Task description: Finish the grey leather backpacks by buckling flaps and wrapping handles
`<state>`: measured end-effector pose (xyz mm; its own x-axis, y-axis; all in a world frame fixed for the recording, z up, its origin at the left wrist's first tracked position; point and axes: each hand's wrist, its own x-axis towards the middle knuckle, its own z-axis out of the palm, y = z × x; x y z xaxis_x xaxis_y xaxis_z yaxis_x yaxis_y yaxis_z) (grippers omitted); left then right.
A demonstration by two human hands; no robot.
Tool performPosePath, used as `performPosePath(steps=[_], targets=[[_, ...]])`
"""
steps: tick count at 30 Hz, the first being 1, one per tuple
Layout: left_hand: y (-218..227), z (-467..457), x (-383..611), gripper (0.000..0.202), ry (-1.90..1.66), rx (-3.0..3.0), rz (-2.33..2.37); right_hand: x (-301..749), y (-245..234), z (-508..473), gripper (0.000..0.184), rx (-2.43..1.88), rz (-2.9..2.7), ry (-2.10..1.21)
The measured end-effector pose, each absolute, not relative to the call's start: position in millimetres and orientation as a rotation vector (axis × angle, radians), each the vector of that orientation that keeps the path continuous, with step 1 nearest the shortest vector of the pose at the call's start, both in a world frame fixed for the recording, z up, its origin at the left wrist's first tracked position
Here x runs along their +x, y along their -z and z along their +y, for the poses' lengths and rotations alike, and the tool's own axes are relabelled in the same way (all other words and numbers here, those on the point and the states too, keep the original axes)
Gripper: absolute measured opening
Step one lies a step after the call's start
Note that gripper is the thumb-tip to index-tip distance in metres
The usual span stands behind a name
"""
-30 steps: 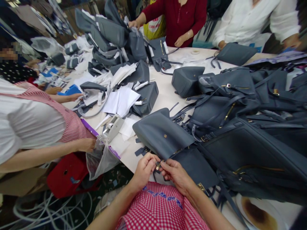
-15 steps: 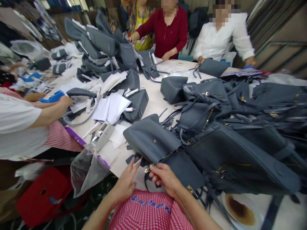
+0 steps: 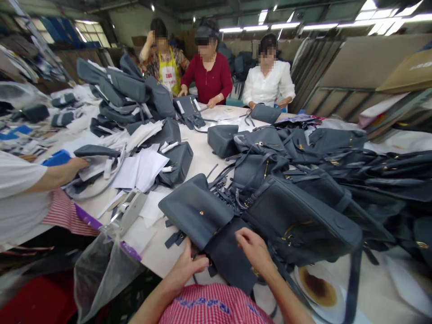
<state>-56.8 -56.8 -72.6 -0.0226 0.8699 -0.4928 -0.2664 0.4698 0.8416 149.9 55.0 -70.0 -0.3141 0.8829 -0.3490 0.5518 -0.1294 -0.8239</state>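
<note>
A dark blue-grey leather backpack (image 3: 199, 209) lies in front of me, with its flap (image 3: 227, 254) spread toward my apron. My left hand (image 3: 187, 265) is at the backpack's near left side, thumb and fingers closed about its edge beside the straps. Its fingertips are partly hidden there. Over the flap is my right hand (image 3: 253, 247), its fingers curled in; whatever they may hold is hidden. A gold clasp (image 3: 255, 271) shows by the right wrist. Short buckled straps (image 3: 175, 239) stick out left of the backpack.
More backpacks (image 3: 303, 216) are heaped on the right, and a stack of bags (image 3: 128, 85) stands back left. White paper sheets (image 3: 138, 173) and a plastic bag (image 3: 101, 274) are on the left. A stained plate (image 3: 317, 288) is near right. Co-workers stand around the table.
My view has tilted up. My right hand has left the gold-coloured metal piece and moved right, over the flap. My left hand has gone from outstretched fingers to closing at the backpack's edge.
</note>
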Motion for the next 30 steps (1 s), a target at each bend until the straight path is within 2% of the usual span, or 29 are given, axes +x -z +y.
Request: performPosePath(steps=[3, 6, 9, 11, 15, 18, 22, 26, 28, 30], targets=[[72, -53, -52, 0.105, -1.110, 0.404, 1.362, 192, 91, 54, 0.025, -1.681, -1.869, -1.084], [72, -43, -50, 0.090, -1.182, 0.317, 1.457, 215, 107, 47, 0.035, -1.686, -1.940, -0.946], [70, -32, -53, 0.063, -1.207, 0.329, 1.499, 219, 111, 45, 0.046, -1.698, -1.996, -0.920], [67, -23, -57, 0.052, -1.192, 0.367, 1.504, 215, 108, 48, 0.053, -1.749, -1.979, -0.936], [55, -4, -69, 0.036, -1.094, 0.486, 1.519, 205, 90, 61, 0.047, -1.848, -1.838, -1.117], [38, 12, -82, 0.034, -0.995, 0.601, 1.578, 200, 59, 75, 0.037, -1.777, -1.714, -1.393], [-1, 18, -95, 0.032, -0.965, 0.862, 1.681, 195, -15, 96, 0.029, -1.523, -1.630, -1.611], [-31, 2, -80, 0.060, -0.886, 1.423, 1.791, 171, -103, 111, 0.012, -1.249, -1.704, -1.674], [-37, -10, -65, 0.073, -0.796, 1.495, 1.660, 149, -138, 114, 0.006, -1.163, -1.763, -1.649], [-41, -19, -54, 0.070, -0.817, 1.391, 1.414, 124, -162, 113, 0.005, -1.128, -1.824, -1.609]])
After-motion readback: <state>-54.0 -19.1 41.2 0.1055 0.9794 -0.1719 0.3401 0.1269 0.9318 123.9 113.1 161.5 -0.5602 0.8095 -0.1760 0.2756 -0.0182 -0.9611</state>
